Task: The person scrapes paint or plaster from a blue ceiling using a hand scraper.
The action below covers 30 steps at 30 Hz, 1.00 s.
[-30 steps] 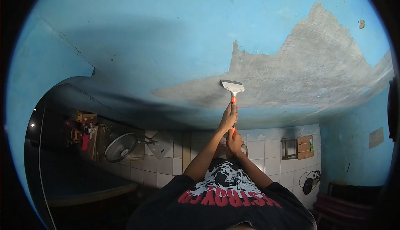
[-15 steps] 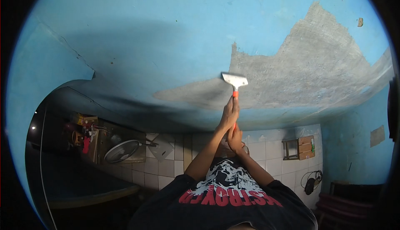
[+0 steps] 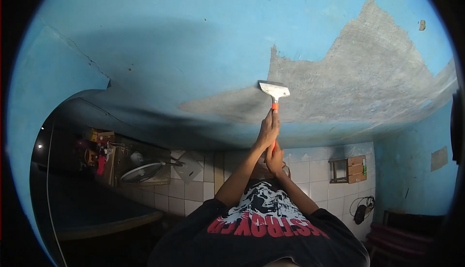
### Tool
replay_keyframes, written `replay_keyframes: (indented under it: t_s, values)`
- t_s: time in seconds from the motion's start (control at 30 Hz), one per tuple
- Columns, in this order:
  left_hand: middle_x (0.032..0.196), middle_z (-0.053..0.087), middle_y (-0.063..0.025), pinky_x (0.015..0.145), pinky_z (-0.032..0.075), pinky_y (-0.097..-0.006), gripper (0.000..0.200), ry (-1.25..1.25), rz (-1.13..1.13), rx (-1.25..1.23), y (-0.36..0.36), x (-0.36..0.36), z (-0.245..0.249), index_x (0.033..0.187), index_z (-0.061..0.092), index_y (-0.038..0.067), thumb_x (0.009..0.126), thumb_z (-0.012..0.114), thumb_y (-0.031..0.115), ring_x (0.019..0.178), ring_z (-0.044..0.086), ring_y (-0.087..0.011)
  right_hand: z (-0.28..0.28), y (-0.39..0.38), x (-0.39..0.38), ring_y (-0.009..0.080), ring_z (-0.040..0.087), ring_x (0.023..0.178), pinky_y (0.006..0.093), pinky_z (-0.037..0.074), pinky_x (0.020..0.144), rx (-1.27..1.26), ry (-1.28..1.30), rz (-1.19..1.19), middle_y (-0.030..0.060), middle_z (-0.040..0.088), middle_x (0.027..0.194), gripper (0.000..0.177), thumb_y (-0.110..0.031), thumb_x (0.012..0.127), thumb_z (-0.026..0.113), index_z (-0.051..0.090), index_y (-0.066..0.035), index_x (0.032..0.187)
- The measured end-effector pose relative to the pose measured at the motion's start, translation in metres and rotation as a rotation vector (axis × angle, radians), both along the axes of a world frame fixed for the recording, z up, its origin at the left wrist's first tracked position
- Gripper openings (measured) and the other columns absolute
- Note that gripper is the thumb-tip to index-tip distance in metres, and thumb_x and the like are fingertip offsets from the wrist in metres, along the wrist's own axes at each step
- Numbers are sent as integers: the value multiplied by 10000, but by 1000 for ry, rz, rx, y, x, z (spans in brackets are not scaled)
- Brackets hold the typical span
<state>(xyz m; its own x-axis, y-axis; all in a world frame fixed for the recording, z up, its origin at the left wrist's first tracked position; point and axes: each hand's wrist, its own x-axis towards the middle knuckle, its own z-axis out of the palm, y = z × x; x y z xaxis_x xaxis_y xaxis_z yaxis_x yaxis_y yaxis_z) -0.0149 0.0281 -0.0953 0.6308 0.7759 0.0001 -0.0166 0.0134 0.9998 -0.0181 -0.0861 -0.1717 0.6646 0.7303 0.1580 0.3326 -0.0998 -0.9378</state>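
Observation:
A scraper with a wide metal blade and an orange handle is held up against the blue wall. My left hand is wrapped round the handle just below the orange collar. Lower down, my right hand grips the handle's bottom part. The blade lies at the left part of a bare grey patch, below the edge of the blue paint. Part of the handle is hidden by my fingers.
A small wooden stool stands on the tiled floor to the right, near a coiled black cable. On the left are a standing fan, a dark table and cluttered items. Dark reddish chairs sit at lower right.
The view has shifted slightly, so the wall patch appears a little higher. Both hands keep their hold, and the scraper stays at nearly the same spot on the wall.

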Motion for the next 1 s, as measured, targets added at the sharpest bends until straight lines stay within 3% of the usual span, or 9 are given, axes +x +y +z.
replay_keyframes:
  t_s: [0.07, 0.13, 0.27, 0.37, 0.53, 0.7, 0.83, 0.93, 1.0]
  values:
    - [620, 351, 38, 413, 288, -243, 454, -11, -7, -27, -1, -2, -8, 901, 409, 94, 1085, 340, 504, 464, 333, -58, -15, -2, 2, 537, 593, 777, 553, 452, 655, -12, 15, 17, 318, 621, 837, 276, -215, 1039, 489, 572, 48, 1037]
    - [630, 354, 41, 414, 286, -239, 467, 27, -7, -134, -6, -7, -25, 907, 407, 98, 1076, 352, 530, 468, 330, -53, -33, -9, -2, 314, 606, 472, 432, 451, 502, -1, -124, 2, 189, 596, 595, 298, -209, 1056, 463, 592, 45, 972]
    - [629, 354, 42, 413, 279, -234, 465, -36, -51, -92, -3, -1, 6, 908, 404, 103, 1074, 355, 535, 465, 329, -55, -15, 2, 0, 271, 605, 455, 411, 445, 468, 110, -125, -37, 167, 571, 558, 299, -207, 1056, 474, 581, 52, 950]
    - [626, 352, 37, 410, 278, -237, 464, -57, -54, 17, 4, 2, -9, 912, 405, 100, 1076, 350, 530, 463, 330, -60, -14, 6, 3, 207, 591, 441, 382, 438, 441, 160, -100, -35, 129, 563, 537, 325, -212, 1062, 474, 569, 59, 911]
    - [627, 356, 30, 408, 282, -237, 460, 22, -18, -198, -5, -6, -29, 927, 406, 89, 1079, 354, 519, 454, 325, -69, -33, -8, 0, 233, 578, 432, 390, 435, 445, 78, -53, 9, 135, 580, 559, 320, -220, 1057, 483, 565, 46, 898]
    - [633, 379, 24, 406, 302, -239, 472, -11, -73, -234, 0, -5, -2, 936, 406, 88, 1072, 360, 538, 452, 351, -72, -18, -2, 0, 260, 577, 431, 406, 426, 446, 123, -118, -46, 137, 577, 549, 334, -239, 1055, 493, 556, 32, 872]
    - [633, 383, 17, 408, 306, -244, 481, 36, -22, -189, -7, -7, -27, 934, 406, 86, 1067, 370, 547, 449, 354, -74, -38, -14, -3, 276, 586, 460, 418, 412, 456, 45, -114, -34, 154, 584, 576, 344, -247, 1057, 492, 562, 35, 875]
    - [633, 385, 10, 411, 308, -249, 486, 85, -29, -191, -3, -3, -4, 936, 411, 84, 1065, 371, 550, 453, 361, -79, -26, -4, 2, 334, 599, 508, 439, 421, 487, 9, -47, -19, 188, 605, 630, 336, -244, 1056, 486, 572, 37, 891]
    - [632, 381, 6, 411, 307, -254, 494, 6, -32, 8, 2, 0, 12, 926, 402, 81, 1065, 369, 554, 459, 368, -82, -7, -1, -1, 369, 604, 537, 453, 429, 506, 37, -67, -38, 206, 613, 655, 333, -242, 1055, 482, 578, 37, 900]
